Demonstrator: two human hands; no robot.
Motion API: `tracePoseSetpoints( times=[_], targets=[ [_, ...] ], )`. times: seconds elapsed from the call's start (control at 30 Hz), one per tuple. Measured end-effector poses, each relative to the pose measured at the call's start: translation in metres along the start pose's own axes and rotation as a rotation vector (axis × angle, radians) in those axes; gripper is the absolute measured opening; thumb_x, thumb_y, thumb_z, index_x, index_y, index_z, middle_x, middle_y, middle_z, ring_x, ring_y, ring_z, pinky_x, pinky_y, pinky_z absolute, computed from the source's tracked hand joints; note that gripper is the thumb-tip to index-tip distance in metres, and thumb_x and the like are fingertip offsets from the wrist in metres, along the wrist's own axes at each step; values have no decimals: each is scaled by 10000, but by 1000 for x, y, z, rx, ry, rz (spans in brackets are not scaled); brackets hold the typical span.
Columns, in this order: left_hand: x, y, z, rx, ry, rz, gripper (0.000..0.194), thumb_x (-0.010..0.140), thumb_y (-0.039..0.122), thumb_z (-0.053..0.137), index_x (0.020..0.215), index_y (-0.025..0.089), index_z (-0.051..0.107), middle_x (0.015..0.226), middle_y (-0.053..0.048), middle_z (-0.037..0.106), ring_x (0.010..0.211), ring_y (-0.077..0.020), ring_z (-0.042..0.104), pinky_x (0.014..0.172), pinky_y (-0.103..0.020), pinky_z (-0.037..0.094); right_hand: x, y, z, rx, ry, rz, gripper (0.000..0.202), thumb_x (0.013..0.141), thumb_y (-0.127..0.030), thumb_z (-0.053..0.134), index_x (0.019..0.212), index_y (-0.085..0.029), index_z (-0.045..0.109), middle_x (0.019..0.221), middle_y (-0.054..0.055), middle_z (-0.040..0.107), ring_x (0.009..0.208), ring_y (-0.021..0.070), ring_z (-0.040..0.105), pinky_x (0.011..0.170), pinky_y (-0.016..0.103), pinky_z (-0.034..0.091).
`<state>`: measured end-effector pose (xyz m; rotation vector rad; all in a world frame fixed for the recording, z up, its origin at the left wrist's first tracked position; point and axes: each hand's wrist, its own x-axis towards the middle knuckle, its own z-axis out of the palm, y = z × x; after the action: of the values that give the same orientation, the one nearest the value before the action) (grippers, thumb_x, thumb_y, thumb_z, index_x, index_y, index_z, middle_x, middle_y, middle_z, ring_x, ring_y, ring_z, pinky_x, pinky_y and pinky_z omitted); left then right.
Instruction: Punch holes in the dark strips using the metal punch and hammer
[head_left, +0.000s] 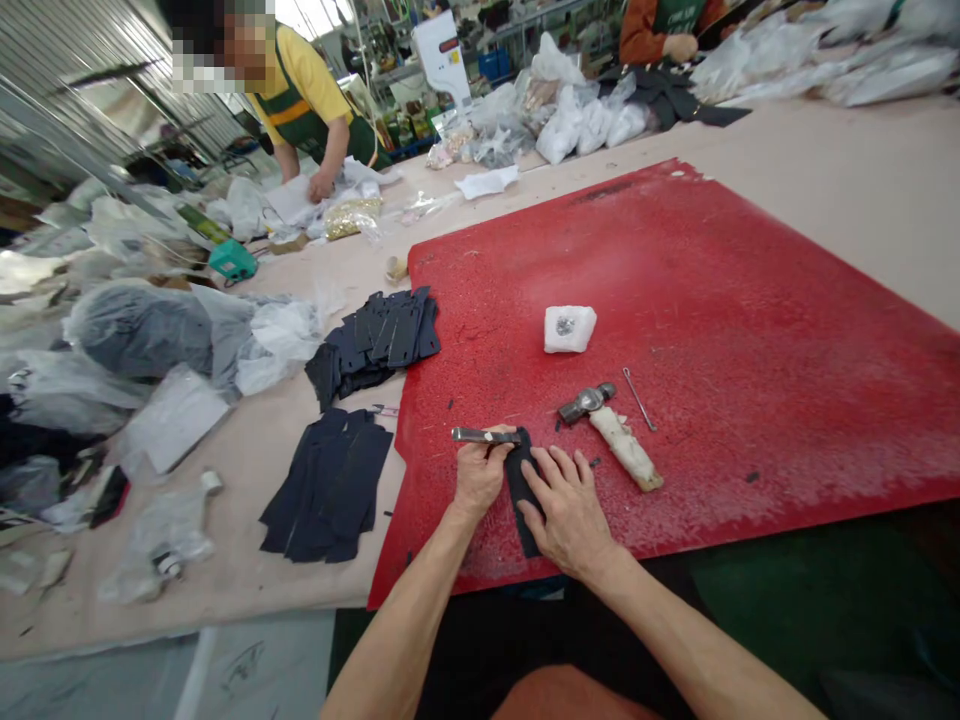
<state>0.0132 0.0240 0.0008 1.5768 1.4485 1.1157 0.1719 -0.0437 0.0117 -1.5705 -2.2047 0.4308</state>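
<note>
My left hand (480, 478) is closed around a steel hole punch (484, 436), a short metal rod whose right end meets the top of a dark strip of material (523, 515). The strip lies on the red mat (712, 300). My right hand (570, 505) rests flat over the strip's right side, fingers spread. To the right of it lies a ball-peen hammer (619, 435) with a white-wrapped handle, and past that a thin metal rod with a looped end (640, 400). Beyond the hammer sits a small white wrapped block (569, 329) with a grey patch on top.
Left of the mat are two piles of dark cut pieces, a near pile (330, 485) and a far pile (386, 335). Plastic bags (150, 330) crowd the table's left side. A person in a yellow shirt (307, 85) works across the table; another person's hand (680, 47) shows at the top right.
</note>
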Motion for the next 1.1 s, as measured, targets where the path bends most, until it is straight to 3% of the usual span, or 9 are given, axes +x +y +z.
tracePoseSetpoints(
  times=[0.27,0.9,1.0,1.1],
  targets=[
    [5,8,2,128,-28,30,185,874,196,515,936,189,689,960,-45,742,936,-180,687,915,-330,537,0,3,0,23,-7,7,496,901,-387,532,1365,-211,523,1455,105,462,1339,330,342,1151,557,139],
    [6,-6,9,311,-40,160,183,867,165,500,950,191,662,989,-64,732,972,-195,684,916,-333,533,-2,3,3,28,-9,-2,511,901,-383,536,1379,-205,501,1458,108,457,1354,337,326,1148,562,141],
    [6,-4,10,335,-57,164,178,863,163,505,952,192,656,989,-66,731,961,-196,686,901,-323,533,-1,8,-8,86,15,-36,480,896,-347,540,1355,-212,513,1423,112,483,1311,318,380,1122,534,219],
    [7,-4,11,336,-66,153,162,857,158,521,950,193,649,954,-61,732,915,-194,695,874,-310,535,1,26,-34,87,153,14,427,911,-315,507,1319,-188,522,1362,138,510,1237,290,445,1047,465,336]
  ],
)
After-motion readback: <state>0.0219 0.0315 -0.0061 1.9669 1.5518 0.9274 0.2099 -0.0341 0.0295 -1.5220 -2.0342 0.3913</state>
